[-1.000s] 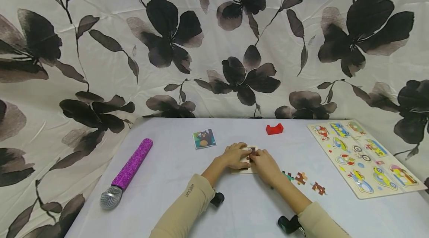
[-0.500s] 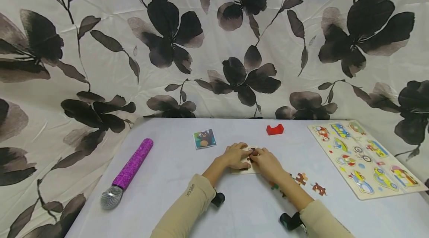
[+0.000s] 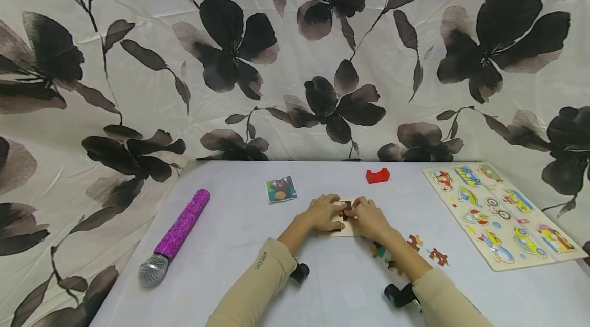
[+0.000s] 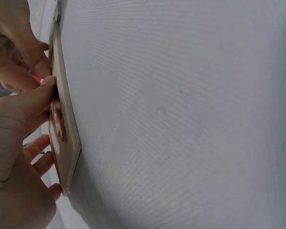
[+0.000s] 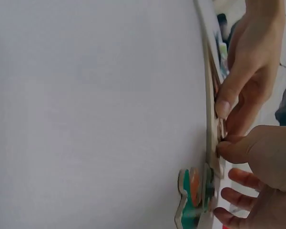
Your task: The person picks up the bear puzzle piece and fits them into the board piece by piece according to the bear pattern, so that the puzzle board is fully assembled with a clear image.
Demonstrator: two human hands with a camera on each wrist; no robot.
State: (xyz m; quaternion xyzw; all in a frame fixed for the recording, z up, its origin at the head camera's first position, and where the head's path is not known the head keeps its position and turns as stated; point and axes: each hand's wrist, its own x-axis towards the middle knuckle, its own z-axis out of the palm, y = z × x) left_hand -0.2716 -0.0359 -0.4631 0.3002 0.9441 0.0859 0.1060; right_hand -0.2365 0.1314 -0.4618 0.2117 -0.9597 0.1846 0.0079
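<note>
A small pale wooden puzzle board lies mid-table with dark brown puzzle pieces in its recess. My left hand rests over its left part. In the left wrist view, the left thumb presses down by a brown piece while the other fingers spread along the far side. From the right, my right hand meets it, thumb and forefinger brought together at the pieces. What they pinch looks like a small puzzle piece, mostly hidden by the fingertips. The right thumb sits low against the board in the right wrist view.
Loose puzzle pieces, green and brown, lie by the right forearm. A bear picture card and a red curved block are behind. A glittery purple microphone lies left, a vehicle puzzle board right.
The right hand has shifted slightly up and to the right over the board, and its fingers are more curled. More loose pieces show beside its forearm. The left hand stays in place.
</note>
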